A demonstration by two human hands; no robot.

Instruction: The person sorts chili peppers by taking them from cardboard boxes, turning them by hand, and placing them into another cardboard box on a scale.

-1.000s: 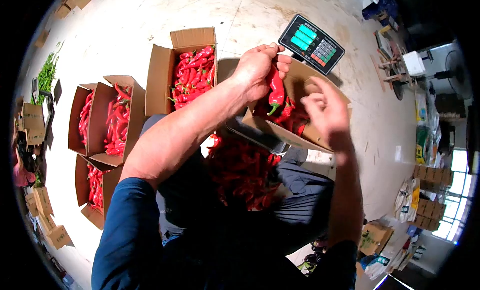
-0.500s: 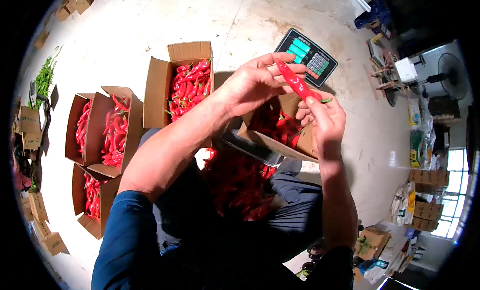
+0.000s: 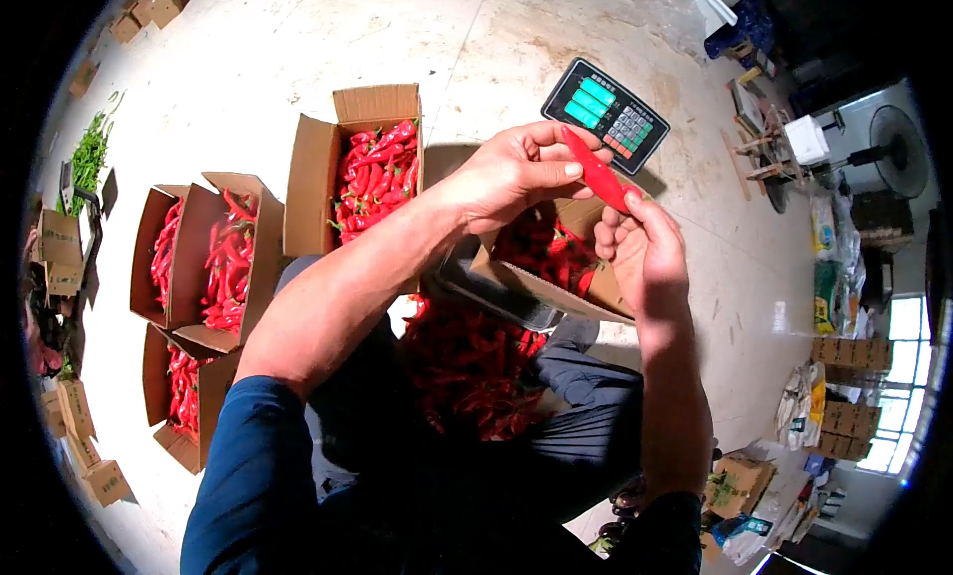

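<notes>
Over the box (image 3: 541, 285), head view: one red pepper (image 3: 599, 173) held slantwise, touched at both ends. Left hand (image 3: 511, 178), half curled, has thumb and fingers on the upper part; right hand (image 3: 650, 245) pinches the lower end, other fingers loosely bent. Stem not visible. Scale (image 3: 606, 113) just beyond; loose pile (image 3: 476, 366) nearer. Step looks like checking the pepper over. Next move seems to call for one hand releasing, the other holding lightly.

Red pepper (image 3: 599, 178), brown boxes (image 3: 311, 183), navy sleeve (image 3: 248, 466)
</notes>
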